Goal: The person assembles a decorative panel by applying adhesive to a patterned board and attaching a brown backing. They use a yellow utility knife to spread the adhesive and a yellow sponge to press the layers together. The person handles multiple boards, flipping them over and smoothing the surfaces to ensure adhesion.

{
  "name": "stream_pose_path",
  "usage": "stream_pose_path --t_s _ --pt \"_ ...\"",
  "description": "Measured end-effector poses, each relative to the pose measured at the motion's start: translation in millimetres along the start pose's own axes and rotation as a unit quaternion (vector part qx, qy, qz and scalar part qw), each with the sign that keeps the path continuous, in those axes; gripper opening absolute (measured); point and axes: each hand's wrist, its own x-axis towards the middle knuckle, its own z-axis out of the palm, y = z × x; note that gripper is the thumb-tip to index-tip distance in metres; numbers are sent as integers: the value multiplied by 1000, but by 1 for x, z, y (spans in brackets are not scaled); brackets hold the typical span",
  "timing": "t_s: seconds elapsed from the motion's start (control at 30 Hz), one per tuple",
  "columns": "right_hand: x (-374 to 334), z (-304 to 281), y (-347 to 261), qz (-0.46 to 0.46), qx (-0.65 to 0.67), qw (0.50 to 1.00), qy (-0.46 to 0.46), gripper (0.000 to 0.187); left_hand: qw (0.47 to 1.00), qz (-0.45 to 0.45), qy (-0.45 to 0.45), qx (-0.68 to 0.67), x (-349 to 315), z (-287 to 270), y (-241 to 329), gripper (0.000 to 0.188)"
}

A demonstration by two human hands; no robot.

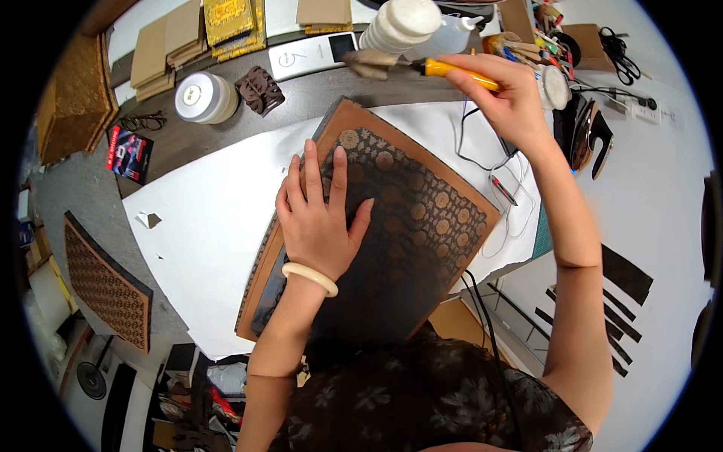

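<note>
A large rectangular panel (407,203), with a brown border and a dark floral pattern, lies at a slant in front of me. My left hand (320,218) rests on its left part, palm down and fingers spread, with a cream bangle at the wrist. My right hand (501,94) is raised beyond the panel's far right side, its fingers closed round the handle of a yellow-handled brush (459,73). The brush's greyish-brown head points left, in front of a white tub (401,26); its bristles are somewhat blurred. Shadow darkens the panel's near part.
White paper (196,226) covers the table under the panel. Along the back stand a lidded jar (205,98), a brown hair claw (260,90), a white device (311,56) and cardboard pieces (162,56). A small cutter (503,190) and thin cables lie at right. Another patterned panel (109,282) is far left.
</note>
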Motion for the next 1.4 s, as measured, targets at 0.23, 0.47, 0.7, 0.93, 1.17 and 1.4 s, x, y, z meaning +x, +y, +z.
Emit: stream_pose_path --t_s 0.23,0.47,0.7,0.93,1.17,1.4 --pt "-127 -68 45 218 85 934 271 22 999 -3 -37 -23 1 -10 8 69" --pt "-189 -172 170 366 -248 834 330 35 994 57 -17 -89 63 6 13 66" --pt "-119 -177 354 481 -292 811 160 44 950 -192 -154 -190 36 -13 -38 67" --pt "-170 -141 398 485 198 809 267 31 727 -408 -214 -508 -75 -37 -62 71" --pt "-315 47 141 440 210 799 352 52 734 -377 -244 -509 -99 -41 -90 76" --pt "-308 153 -17 451 634 558 289 72 616 -332 -304 -646 -88 -22 -91 71"
